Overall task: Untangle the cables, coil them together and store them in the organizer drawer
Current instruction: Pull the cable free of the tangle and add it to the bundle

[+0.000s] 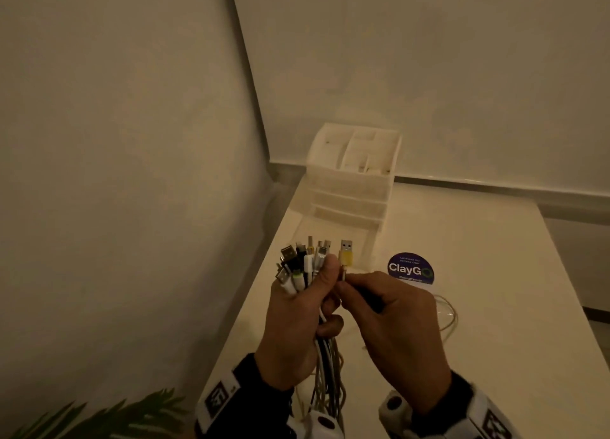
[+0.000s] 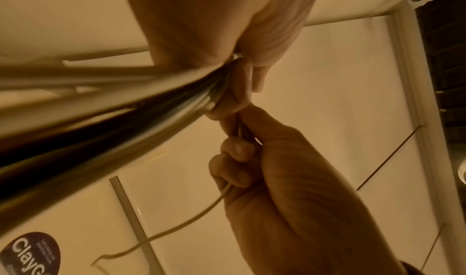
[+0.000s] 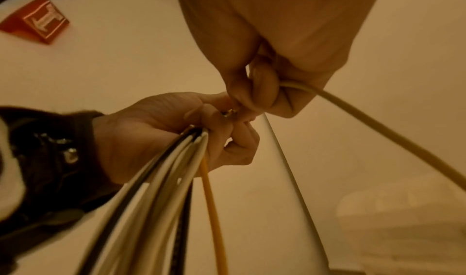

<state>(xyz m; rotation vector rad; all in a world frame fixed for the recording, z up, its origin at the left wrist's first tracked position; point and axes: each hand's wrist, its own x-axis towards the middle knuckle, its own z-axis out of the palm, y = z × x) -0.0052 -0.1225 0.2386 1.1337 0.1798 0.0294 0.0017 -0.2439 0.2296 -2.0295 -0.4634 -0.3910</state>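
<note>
Cables (image 1: 305,267) bunched upright in left hand (image 1: 297,326), fingers clenched round them, above desk (image 1: 478,273). Right hand (image 1: 396,319) fingers pinch yellow-plug cable (image 1: 345,257). Risk: loose tail snags on desk, drags plug from bunch. Organizer drawer (image 1: 333,240) open behind.

- Head view: looks forward and down from above at both hands over the bench (image 1: 478,273), toward the room corner.
- Left wrist view: very close, from below, faces the right hand (image 2: 290,179).
- Right wrist view: very close, from below, faces the left hand (image 3: 156,131).
- All views share the cables (image 1: 325,356).
</note>
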